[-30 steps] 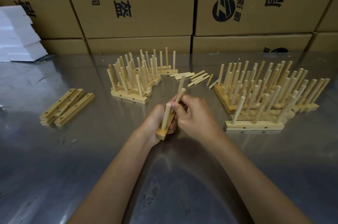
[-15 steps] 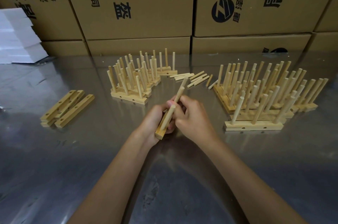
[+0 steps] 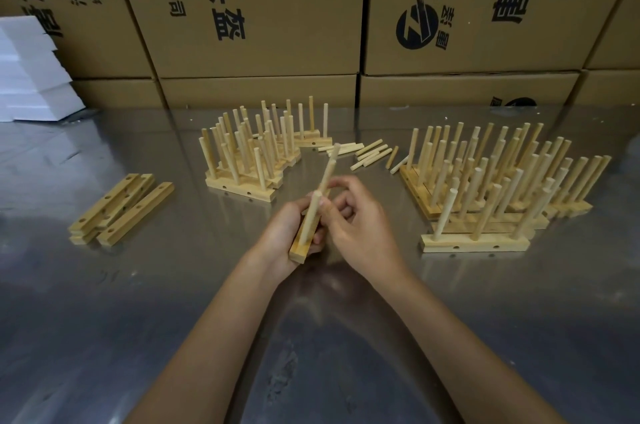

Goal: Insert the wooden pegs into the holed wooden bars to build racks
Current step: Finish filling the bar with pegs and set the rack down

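Observation:
My left hand point(image 3: 282, 233) grips a holed wooden bar point(image 3: 300, 250) above the table, its near end pointing at me. One peg point(image 3: 311, 217) stands in the bar near that end. My right hand point(image 3: 358, 215) pinches a second peg point(image 3: 327, 172) that leans up and away over the bar's far part. Loose pegs point(image 3: 369, 153) lie on the table behind my hands. A few empty holed bars point(image 3: 121, 207) lie at the left.
Several finished racks point(image 3: 249, 157) stand behind my hands at centre left, and a larger group of racks point(image 3: 491, 188) at the right. Stacked cardboard boxes point(image 3: 277, 8) wall off the back of the steel table point(image 3: 104, 302). White foam blocks point(image 3: 31, 77) sit at far left.
The bar and hands have tilted slightly. The peg in my right hand now points more upright and farther away over the bar. Everything else is unmoved.

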Motion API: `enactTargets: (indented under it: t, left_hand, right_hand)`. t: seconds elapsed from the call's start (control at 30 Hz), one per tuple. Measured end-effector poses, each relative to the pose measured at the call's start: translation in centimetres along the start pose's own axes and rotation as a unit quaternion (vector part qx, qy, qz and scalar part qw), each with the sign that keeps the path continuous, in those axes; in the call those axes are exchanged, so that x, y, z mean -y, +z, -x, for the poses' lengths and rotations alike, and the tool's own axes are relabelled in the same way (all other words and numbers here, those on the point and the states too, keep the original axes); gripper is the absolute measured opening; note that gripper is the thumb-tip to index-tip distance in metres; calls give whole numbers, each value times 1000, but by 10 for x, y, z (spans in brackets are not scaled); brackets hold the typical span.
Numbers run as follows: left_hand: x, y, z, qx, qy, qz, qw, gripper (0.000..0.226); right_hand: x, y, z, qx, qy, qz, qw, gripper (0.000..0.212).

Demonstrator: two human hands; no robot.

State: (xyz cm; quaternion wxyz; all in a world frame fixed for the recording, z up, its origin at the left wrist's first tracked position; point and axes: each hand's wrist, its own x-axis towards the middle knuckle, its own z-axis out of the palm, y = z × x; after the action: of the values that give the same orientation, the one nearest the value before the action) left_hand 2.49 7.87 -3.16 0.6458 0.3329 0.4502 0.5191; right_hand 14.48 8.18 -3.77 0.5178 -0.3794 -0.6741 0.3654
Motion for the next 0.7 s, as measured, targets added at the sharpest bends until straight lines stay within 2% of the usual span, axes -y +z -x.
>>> enactTargets:
  t: [0.1, 0.17, 0.23, 0.3, 0.4, 0.57, 0.63, 0.7]
  left_hand:
    - [-2, -5, -2, -51, 23, 14, 998, 22]
    - [-5, -7, -4, -116, 44, 16, 992, 21]
    - [-6, -12, -9, -186, 75, 0, 980, 24]
    - [-7, -16, -14, -239, 111, -22, 965, 28]
    - [-7, -20, -19, -285, 146, -26, 947, 32]
    - [-13, -26, -18, -280, 124, 7, 952, 35]
    - [-19, -36, -16, -287, 118, 17, 950, 39]
    - [-24, -49, -12, -324, 118, -4, 939, 38]
  right_hand:
    - [-3, -4, -1, -9, 14, 64, 998, 7]
    - [-5, -5, 1, 49, 59, 83, 994, 5]
    - [-2, -4, 4, 127, 105, 76, 983, 19]
    - [0, 1, 7, 164, 126, 69, 976, 36]
    - [0, 6, 9, 113, 104, 118, 981, 37]
    - [-4, 9, 9, -1, 25, 155, 988, 16]
    - [-6, 9, 8, -10, 18, 164, 986, 14]
    - [-10, 9, 7, 5, 32, 171, 985, 14]
